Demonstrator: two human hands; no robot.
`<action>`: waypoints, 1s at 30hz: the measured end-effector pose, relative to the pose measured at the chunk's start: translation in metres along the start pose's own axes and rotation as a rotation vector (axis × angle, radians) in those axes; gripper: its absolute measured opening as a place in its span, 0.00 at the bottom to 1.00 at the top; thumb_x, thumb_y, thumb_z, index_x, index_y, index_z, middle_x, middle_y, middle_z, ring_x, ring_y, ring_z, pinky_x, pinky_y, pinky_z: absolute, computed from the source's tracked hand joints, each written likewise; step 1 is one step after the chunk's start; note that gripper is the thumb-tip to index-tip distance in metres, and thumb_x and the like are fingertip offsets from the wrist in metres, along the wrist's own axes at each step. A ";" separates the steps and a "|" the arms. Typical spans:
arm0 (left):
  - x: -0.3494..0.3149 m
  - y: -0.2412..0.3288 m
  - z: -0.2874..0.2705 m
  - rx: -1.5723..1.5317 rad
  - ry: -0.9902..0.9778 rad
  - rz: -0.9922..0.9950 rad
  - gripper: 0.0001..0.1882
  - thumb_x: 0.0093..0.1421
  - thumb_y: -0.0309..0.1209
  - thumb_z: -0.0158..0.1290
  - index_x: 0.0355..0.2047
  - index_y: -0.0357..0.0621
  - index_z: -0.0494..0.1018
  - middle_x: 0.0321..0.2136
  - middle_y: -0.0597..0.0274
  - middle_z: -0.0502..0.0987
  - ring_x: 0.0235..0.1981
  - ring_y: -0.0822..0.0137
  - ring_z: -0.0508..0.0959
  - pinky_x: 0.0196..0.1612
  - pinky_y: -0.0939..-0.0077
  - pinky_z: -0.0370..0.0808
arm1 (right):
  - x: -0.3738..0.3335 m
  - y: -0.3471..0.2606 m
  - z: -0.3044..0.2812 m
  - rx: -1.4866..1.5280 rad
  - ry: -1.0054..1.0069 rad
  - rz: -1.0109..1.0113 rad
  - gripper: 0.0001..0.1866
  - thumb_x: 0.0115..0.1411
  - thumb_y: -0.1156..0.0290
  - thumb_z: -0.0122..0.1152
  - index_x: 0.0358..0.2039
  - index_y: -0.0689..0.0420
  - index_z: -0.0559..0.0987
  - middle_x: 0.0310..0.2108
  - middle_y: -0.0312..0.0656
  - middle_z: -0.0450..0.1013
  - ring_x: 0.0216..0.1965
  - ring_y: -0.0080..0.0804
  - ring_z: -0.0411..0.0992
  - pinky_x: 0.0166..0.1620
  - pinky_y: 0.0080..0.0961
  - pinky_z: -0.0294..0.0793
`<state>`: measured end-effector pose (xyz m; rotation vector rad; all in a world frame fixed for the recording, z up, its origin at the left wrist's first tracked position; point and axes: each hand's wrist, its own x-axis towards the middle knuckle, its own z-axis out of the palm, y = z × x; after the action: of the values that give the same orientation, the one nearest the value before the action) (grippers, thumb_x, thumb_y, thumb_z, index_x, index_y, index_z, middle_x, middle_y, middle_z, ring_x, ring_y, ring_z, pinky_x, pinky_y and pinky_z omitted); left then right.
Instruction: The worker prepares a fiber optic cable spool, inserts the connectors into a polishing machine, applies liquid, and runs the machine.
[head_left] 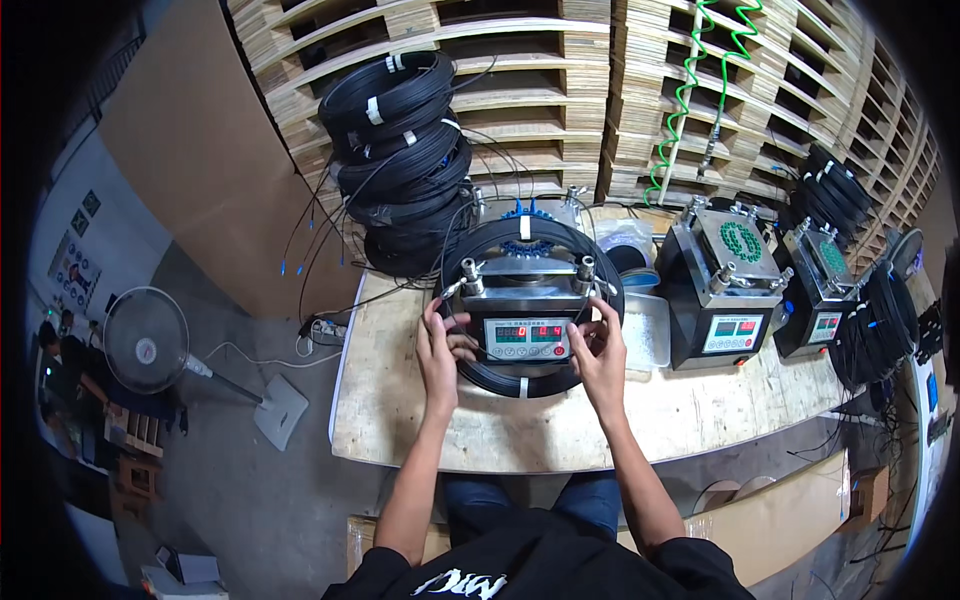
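In front of me on the bench stands a black and metal tabletop machine (530, 300) with a lit red digital display and a row of buttons. A coil of black cable (520, 385) loops around it, with white ties and thin blue-tipped ends (520, 210) reaching the fixture on its top. My left hand (438, 352) is at the machine's front left corner, over the coil, fingers curved and apart. At the front right corner my right hand (600, 352) has thumb and forefinger apart, near the panel's edge. Metal clamp levers (600, 287) sit just above both hands.
A tall stack of black cable coils (400, 160) stands behind left. Two similar machines (730, 290) with green round fixtures are at right, beside more coils (880, 330). A translucent tray (645, 330) lies between. Wooden pallets (530, 90) rise behind; a fan (150, 345) stands left.
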<state>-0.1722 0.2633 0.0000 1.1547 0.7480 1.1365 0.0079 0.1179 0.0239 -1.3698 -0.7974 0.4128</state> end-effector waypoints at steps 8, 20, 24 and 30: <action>0.029 0.010 -0.024 -0.278 -0.152 0.027 0.26 0.75 0.48 0.35 0.62 0.42 0.64 0.37 0.57 0.81 0.37 0.69 0.81 0.40 0.76 0.77 | 0.004 0.007 0.001 0.212 -0.009 -0.085 0.17 0.70 0.75 0.54 0.57 0.59 0.66 0.30 0.37 0.73 0.21 0.15 0.68 0.20 0.13 0.65; 0.016 0.022 -0.032 -0.101 -0.092 -0.045 0.40 0.71 0.63 0.22 0.62 0.43 0.62 0.31 0.53 0.81 0.26 0.67 0.81 0.29 0.78 0.76 | 0.037 0.007 -0.033 0.285 0.196 -0.100 0.19 0.76 0.58 0.40 0.57 0.58 0.65 0.22 0.39 0.71 0.15 0.17 0.63 0.17 0.14 0.59; 0.061 -0.012 -0.065 0.094 0.008 0.186 0.28 0.73 0.53 0.40 0.58 0.42 0.68 0.37 0.60 0.79 0.32 0.74 0.78 0.32 0.81 0.74 | 0.086 0.026 -0.055 0.061 0.276 -0.163 0.14 0.74 0.62 0.47 0.48 0.59 0.75 0.22 0.33 0.71 0.17 0.14 0.61 0.20 0.14 0.57; 0.146 0.015 -0.020 0.051 -0.340 -0.065 0.30 0.72 0.51 0.44 0.64 0.41 0.63 0.47 0.54 0.79 0.45 0.66 0.79 0.51 0.74 0.75 | 0.193 0.033 -0.049 0.168 -0.116 0.130 0.20 0.74 0.57 0.47 0.56 0.57 0.75 0.29 0.36 0.75 0.23 0.16 0.68 0.26 0.14 0.67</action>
<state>-0.1518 0.4081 0.0224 1.3163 0.5484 0.8418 0.1794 0.2221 0.0418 -1.2530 -0.7526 0.6510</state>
